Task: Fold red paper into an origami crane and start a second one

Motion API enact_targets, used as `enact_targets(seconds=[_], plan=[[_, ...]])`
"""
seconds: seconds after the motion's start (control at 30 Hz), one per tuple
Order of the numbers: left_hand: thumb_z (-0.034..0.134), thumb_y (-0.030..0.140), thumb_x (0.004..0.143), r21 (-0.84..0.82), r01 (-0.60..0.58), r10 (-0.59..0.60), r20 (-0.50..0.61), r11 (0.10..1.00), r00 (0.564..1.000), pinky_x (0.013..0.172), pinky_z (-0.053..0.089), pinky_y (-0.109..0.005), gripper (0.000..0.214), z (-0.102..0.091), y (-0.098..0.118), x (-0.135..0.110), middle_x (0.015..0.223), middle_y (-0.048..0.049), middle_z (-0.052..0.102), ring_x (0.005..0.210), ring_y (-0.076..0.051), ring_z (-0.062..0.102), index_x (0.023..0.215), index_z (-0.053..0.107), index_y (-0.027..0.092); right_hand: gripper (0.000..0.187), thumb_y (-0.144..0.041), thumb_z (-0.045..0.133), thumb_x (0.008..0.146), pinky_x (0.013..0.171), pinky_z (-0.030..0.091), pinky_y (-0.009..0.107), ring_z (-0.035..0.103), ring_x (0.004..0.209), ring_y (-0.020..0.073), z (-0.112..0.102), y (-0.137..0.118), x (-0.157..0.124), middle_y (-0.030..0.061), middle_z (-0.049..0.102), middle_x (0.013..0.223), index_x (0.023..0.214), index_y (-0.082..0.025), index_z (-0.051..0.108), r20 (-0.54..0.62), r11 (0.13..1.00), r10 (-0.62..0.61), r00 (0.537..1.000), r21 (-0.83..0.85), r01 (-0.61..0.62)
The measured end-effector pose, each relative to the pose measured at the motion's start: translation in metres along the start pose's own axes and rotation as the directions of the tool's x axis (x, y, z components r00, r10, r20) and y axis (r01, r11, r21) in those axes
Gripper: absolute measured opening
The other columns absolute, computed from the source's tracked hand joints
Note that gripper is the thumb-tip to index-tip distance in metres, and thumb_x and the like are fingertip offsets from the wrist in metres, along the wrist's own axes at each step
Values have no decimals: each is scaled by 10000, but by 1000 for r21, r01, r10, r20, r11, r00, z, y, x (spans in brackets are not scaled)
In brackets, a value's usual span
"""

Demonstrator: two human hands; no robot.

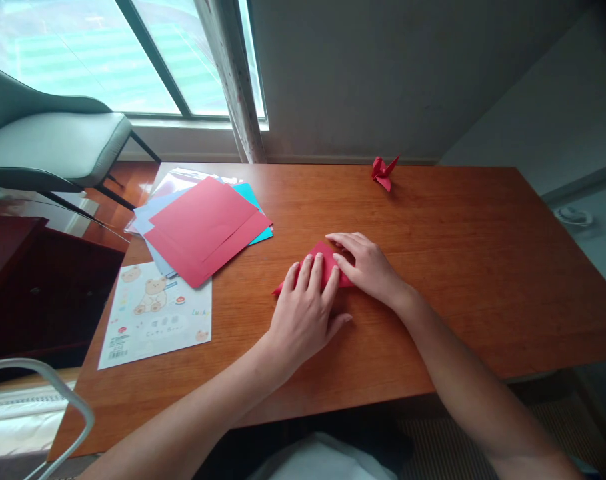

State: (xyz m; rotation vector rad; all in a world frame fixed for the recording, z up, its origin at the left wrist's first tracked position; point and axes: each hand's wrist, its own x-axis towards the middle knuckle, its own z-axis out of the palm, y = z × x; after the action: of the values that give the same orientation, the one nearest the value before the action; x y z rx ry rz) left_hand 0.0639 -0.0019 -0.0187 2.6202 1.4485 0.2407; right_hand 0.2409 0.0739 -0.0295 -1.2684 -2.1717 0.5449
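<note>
A small folded piece of red paper (324,252) lies on the wooden table in front of me, partly covered by both hands. My left hand (303,310) rests flat across it, fingers stretched out and thumb apart. At the paper's right side is my right hand (370,267), its thumb on or beside the paper's edge and its fingers reaching past the top right. The fingers of the right hand are bent but apart, with no grip visible. The paper's left tip pokes out beyond my left fingers; its lower part is hidden.
A red paper crane (383,175) stands near the table's (457,267) far edge. To the left are red sheets (207,227) over blue and pale ones, with a bear-printed sheet (157,313) nearer me. A chair (57,143) stands by the window, beyond the table.
</note>
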Motion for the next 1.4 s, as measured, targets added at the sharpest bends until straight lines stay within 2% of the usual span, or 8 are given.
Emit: enact_targets(seconds=[0.13, 0.23, 0.37, 0.47, 0.7, 0.83, 1.0, 1.4], plan=[[557, 599, 904, -10, 19, -19, -21, 1000, 1000, 1190, 265, -578, 758, 2, 0, 0, 1571, -234, 399, 1483, -400, 323, 1494, 415, 145, 366, -133, 548, 907, 966, 564, 452, 670, 1107, 265, -4, -3, -1, 112, 701, 1230, 1248, -216, 652, -14, 997, 81, 997, 20, -81], [554, 612, 898, -16, 45, -45, -22, 999, 999, 1183, 270, -592, 763, 2, 1, 0, 1573, -239, 393, 1475, -410, 332, 1489, 424, 147, 309, -135, 563, 897, 948, 565, 456, 687, 1028, 269, -8, -4, -3, 113, 715, 1140, 1175, -207, 677, -6, 993, 112, 994, -35, -112], [545, 606, 906, -8, 49, -49, 1, 999, 999, 1178, 273, -602, 776, 1, 3, 0, 1578, -272, 364, 1474, -426, 324, 1489, 420, 110, 256, -142, 607, 887, 959, 547, 457, 661, 1025, 282, -8, -6, -4, 121, 696, 1099, 1122, -189, 696, 25, 988, 76, 997, -137, -72], [547, 599, 908, -1, 50, -50, 10, 999, 999, 1178, 277, -598, 783, 1, 3, 0, 1580, -277, 355, 1475, -430, 322, 1499, 407, 104, 253, -151, 620, 886, 957, 547, 463, 652, 1027, 285, -7, -7, -5, 122, 689, 1091, 1122, -191, 703, 25, 987, 68, 997, -148, -63], [518, 596, 927, 16, -3, 3, 2, 1000, 1000, 1189, 281, -565, 747, 1, 0, -1, 1569, -260, 387, 1481, -414, 320, 1486, 432, 107, 246, -186, 619, 899, 944, 564, 435, 681, 1021, 263, -11, -6, -6, 108, 708, 1118, 1134, -202, 693, 15, 993, 120, 993, -3, -120], [513, 600, 928, 22, -1, 1, 3, 1000, 1000, 1201, 269, -555, 736, 1, -1, -1, 1563, -251, 400, 1483, -406, 320, 1472, 450, 108, 199, -150, 618, 895, 949, 556, 433, 679, 1020, 258, -13, -5, -5, 105, 726, 1092, 1067, -181, 713, 22, 998, 68, 997, -14, -67], [497, 602, 936, 29, -5, 5, 7, 1000, 1000, 1207, 263, -546, 744, 0, -1, 0, 1581, -234, 381, 1492, -394, 308, 1498, 418, 120, 243, -100, 583, 907, 1009, 528, 452, 680, 1086, 248, -12, -10, -5, 79, 752, 1153, 1046, -208, 749, 51, 999, 22, 998, -38, -20], [490, 577, 950, 15, -18, 18, 10, 1000, 1000, 1210, 256, -554, 732, 1, -1, -1, 1598, -232, 354, 1505, -385, 285, 1505, 408, 107, 262, -151, 582, 907, 986, 546, 362, 714, 1084, 212, -16, -15, -5, 27, 773, 1133, 1052, -253, 775, 80, 960, 213, 974, 170, -224]])
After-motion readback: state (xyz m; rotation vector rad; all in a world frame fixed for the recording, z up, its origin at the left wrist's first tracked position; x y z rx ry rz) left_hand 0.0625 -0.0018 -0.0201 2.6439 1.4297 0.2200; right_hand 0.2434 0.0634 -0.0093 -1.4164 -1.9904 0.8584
